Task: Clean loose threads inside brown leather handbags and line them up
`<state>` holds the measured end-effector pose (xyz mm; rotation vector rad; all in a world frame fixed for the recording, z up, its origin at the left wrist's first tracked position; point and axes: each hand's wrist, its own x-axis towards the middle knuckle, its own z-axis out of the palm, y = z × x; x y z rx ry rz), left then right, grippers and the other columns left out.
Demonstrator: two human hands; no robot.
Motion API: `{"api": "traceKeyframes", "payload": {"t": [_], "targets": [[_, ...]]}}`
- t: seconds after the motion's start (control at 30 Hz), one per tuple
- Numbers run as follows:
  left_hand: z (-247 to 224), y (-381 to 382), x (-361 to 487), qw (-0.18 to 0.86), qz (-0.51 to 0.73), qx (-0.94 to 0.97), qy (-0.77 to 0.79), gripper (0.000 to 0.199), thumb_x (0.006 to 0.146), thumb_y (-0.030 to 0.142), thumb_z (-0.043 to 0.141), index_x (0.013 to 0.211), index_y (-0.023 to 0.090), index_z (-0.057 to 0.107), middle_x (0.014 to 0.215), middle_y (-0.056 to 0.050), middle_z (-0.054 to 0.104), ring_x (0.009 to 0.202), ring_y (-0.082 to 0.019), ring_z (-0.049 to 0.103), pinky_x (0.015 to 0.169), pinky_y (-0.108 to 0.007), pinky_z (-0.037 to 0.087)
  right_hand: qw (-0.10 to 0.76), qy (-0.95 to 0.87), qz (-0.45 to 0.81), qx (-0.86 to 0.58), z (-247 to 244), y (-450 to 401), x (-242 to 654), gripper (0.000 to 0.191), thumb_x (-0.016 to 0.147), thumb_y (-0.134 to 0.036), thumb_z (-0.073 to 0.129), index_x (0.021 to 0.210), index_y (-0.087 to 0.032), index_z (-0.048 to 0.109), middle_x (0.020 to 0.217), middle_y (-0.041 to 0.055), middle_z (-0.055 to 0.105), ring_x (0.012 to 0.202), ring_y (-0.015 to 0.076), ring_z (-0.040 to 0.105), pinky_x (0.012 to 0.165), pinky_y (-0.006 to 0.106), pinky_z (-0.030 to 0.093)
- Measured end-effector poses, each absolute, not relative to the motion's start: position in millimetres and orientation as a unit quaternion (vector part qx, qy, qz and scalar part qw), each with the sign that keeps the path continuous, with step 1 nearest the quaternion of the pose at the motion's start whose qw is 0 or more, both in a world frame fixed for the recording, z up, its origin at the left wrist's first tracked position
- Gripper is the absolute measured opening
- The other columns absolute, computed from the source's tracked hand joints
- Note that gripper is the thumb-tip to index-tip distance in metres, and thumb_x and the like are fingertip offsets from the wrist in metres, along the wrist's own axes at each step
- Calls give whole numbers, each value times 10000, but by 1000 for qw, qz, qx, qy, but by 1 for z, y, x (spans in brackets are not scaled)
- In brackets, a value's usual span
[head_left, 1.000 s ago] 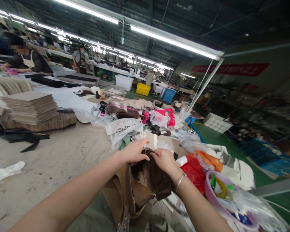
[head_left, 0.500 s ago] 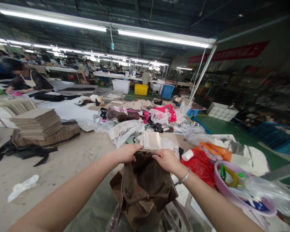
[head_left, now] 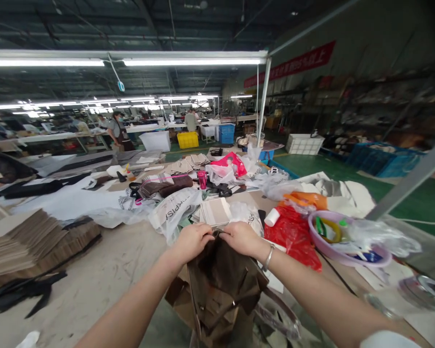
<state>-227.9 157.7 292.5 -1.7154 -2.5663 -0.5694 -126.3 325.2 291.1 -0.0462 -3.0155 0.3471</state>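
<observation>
A brown bag (head_left: 224, 285) stands in front of me at the table's near edge, its mouth turned toward me and its inside dark. My left hand (head_left: 195, 241) pinches the far rim from the left. On the same rim, a short way to the right, my right hand (head_left: 242, 238) grips with thumb and fingers; a bracelet circles that wrist. A handle wrapped in clear plastic (head_left: 281, 314) hangs at the bag's right side. Just beyond my hands lies a stack of pale rectangular pieces (head_left: 214, 211), beside a printed white plastic bag (head_left: 176, 209).
Stacked beige panels (head_left: 25, 241) and black strips (head_left: 21, 290) lie at left. To the right are a red plastic bag (head_left: 293, 237), a lilac basin (head_left: 348, 256) holding small items, and a slanting metal post (head_left: 413, 169). Co-workers stand farther back, one in an apron (head_left: 120, 133).
My view has swung right and levelled, so the table things sit farther left. My hands have drawn closer together along the bag's rim, still gripping it.
</observation>
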Motion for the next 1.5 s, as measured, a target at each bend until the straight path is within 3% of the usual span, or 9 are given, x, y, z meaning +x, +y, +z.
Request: {"api": "traceKeyframes", "payload": {"t": [0.17, 0.3, 0.47, 0.77, 1.03, 1.5], "targets": [[287, 157, -233, 22, -170, -521, -836, 123, 854, 237, 502, 769, 191, 578, 794, -15, 620, 784, -154, 576, 705, -252, 417, 52, -989, 139, -19, 289, 327, -124, 378, 920, -429, 422, 795, -209, 702, 795, 47, 705, 745, 176, 628, 626, 244, 376], [283, 157, -230, 32, -174, -516, -838, 144, 865, 240, 482, 751, 185, 551, 772, -19, 600, 757, -152, 564, 682, -253, 405, 67, -983, 172, -7, 285, 335, -122, 404, 832, -568, 524, 736, -211, 686, 689, 13, 674, 638, 148, 583, 561, 231, 324], [282, 161, -226, 41, -170, -514, -840, 152, 876, 240, 451, 759, 183, 530, 776, -26, 595, 749, -155, 557, 669, -263, 398, 87, -975, 201, 27, 290, 342, -123, 307, 748, -528, 652, 851, -239, 663, 712, -26, 656, 650, 131, 560, 545, 218, 279], [280, 160, -224, 44, -191, -503, -842, 84, 804, 158, 479, 732, 187, 509, 744, -17, 582, 734, -149, 556, 654, -253, 395, 14, -960, 272, 56, 297, 343, -128, 528, 618, -688, 655, 853, -216, 668, 713, -30, 646, 632, 137, 567, 557, 210, 322], [282, 167, -224, 33, -203, -495, -844, 103, 806, 185, 482, 710, 187, 517, 727, -10, 590, 712, -140, 556, 637, -246, 383, 61, -986, 156, -6, 296, 330, -136, 279, 804, -479, 581, 838, -229, 701, 810, 30, 697, 765, 187, 621, 580, 238, 339], [280, 166, -225, 28, -207, -487, -848, 89, 797, 189, 509, 708, 193, 507, 729, -4, 596, 727, -147, 569, 653, -247, 391, 33, -992, 116, -25, 295, 327, -141, 273, 872, -353, 482, 856, -239, 729, 886, 62, 707, 838, 205, 631, 687, 255, 417]]}}
